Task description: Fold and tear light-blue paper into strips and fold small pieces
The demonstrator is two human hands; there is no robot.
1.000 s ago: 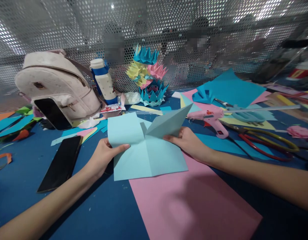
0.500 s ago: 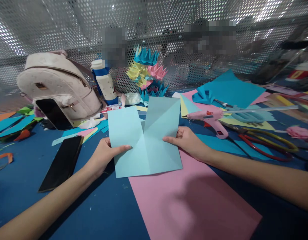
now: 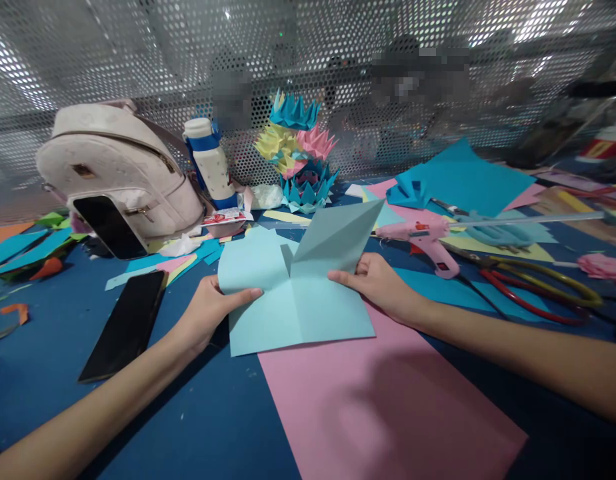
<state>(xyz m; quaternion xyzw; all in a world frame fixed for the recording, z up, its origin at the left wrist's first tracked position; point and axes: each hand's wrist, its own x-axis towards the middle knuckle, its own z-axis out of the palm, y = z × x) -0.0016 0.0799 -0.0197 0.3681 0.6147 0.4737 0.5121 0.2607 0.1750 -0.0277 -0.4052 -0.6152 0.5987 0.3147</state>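
Observation:
A light-blue sheet of paper (image 3: 268, 320) with crossing creases is held up between my two hands, its upper part split in the middle. My left hand (image 3: 215, 307) pinches the left edge, thumb on the front face and fingers behind. At the opposite edge my right hand (image 3: 375, 283) grips in the same way. The upper right flap (image 3: 333, 233) tilts up and to the right, while the upper left part curves back. Under the light-blue paper a large pink sheet (image 3: 318, 400) lies on the blue table (image 3: 203, 427).
A pink glue gun (image 3: 423, 233) and scissors with red and yellow handles (image 3: 538, 287) lie at right. Black phone (image 3: 123, 327), white backpack (image 3: 113, 173) and bottle (image 3: 211, 160) are at left. A folded-paper flower stack (image 3: 295, 143) stands before the perforated metal screen (image 3: 153, 67).
The upper halves of the light-blue paper have bent away, the right flap leaning outward to the right. The lower right corner has shifted slightly right. Both hands keep their hold.

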